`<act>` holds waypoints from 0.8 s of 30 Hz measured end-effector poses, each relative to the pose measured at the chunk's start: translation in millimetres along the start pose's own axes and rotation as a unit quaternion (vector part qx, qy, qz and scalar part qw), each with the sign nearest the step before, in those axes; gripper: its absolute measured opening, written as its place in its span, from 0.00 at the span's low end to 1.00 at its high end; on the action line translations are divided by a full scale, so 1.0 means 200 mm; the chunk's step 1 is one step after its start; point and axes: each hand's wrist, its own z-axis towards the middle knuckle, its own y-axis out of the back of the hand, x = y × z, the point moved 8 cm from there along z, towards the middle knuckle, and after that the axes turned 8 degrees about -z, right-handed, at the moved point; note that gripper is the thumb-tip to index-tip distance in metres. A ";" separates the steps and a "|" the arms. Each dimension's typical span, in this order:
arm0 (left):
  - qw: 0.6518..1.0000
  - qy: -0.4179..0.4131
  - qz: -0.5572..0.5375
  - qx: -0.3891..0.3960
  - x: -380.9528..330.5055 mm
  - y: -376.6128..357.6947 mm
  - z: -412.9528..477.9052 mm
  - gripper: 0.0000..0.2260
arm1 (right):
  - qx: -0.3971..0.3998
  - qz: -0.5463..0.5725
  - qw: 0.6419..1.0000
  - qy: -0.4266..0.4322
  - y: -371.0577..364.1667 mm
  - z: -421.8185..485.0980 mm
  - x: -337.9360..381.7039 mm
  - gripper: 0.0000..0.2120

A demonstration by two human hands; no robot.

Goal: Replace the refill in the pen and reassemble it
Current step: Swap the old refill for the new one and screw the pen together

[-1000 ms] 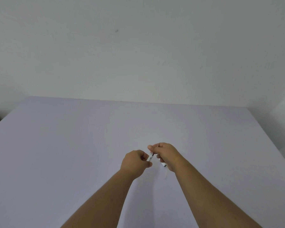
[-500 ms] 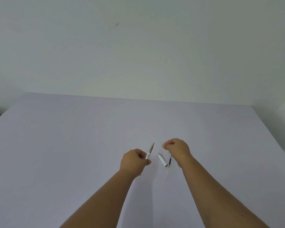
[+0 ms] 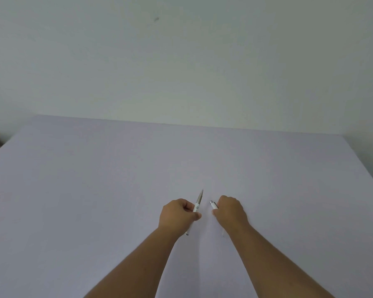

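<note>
My left hand (image 3: 178,217) is closed around the front part of the white pen (image 3: 197,204). Its silver tip points up and away from me, and its lower end sticks out below the hand. My right hand (image 3: 229,211) is down on the table just to the right, fingers curled over the pen's short white rear piece (image 3: 213,204), whose silver end pokes out to the left. A thin pale refill (image 3: 222,232) lies on the table, mostly hidden under my right wrist. A small gap separates the two hands.
Everything lies on a plain lavender table (image 3: 95,190). A pale wall (image 3: 181,61) rises behind its far edge. The table's right edge (image 3: 366,168) runs diagonally toward me, and its left corner falls off at the far left.
The hands were joined on the pen, then pulled apart. The rear piece lay loose on the table; my right hand has now dropped onto it and closed. The left hand keeps the front part.
</note>
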 end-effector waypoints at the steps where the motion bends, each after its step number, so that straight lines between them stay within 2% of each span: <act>1: 1.000 0.001 0.000 0.002 0.00 0.00 0.00 0.06 | -0.004 0.013 1.000 -0.004 0.01 0.00 0.00 0.10; 2: 1.000 0.001 0.001 0.003 0.00 0.00 0.00 0.06 | -0.008 0.048 0.999 -0.011 0.02 -0.01 0.00 0.10; 4: 1.000 0.000 0.003 0.006 0.00 0.00 -0.01 0.06 | -0.016 0.193 0.981 -0.027 0.06 -0.01 0.00 0.11; 7: 1.000 -0.002 0.004 0.010 -0.02 -0.01 -0.02 0.06 | -0.002 0.438 0.898 -0.051 0.13 -0.01 0.01 0.07; 9: 1.000 -0.003 0.006 0.012 -0.03 -0.02 -0.03 0.06 | 0.017 0.513 0.856 -0.054 0.16 -0.02 0.03 0.07; 11: 1.000 -0.005 0.006 0.014 -0.04 -0.02 -0.04 0.06 | 0.033 0.545 0.837 -0.049 0.18 -0.02 0.06 0.06; 14: 1.000 -0.005 0.002 0.016 -0.05 -0.03 -0.06 0.06 | 0.058 0.554 0.829 -0.039 0.17 -0.04 0.09 0.06; 18: 1.000 -0.001 -0.020 0.011 -0.05 -0.02 -0.07 0.06 | 0.083 0.513 0.854 -0.014 0.15 -0.08 0.12 0.10; 24: 1.000 0.007 -0.021 0.012 -0.04 -0.01 -0.08 0.05 | 0.119 0.455 0.882 0.023 0.08 -0.12 0.16 0.10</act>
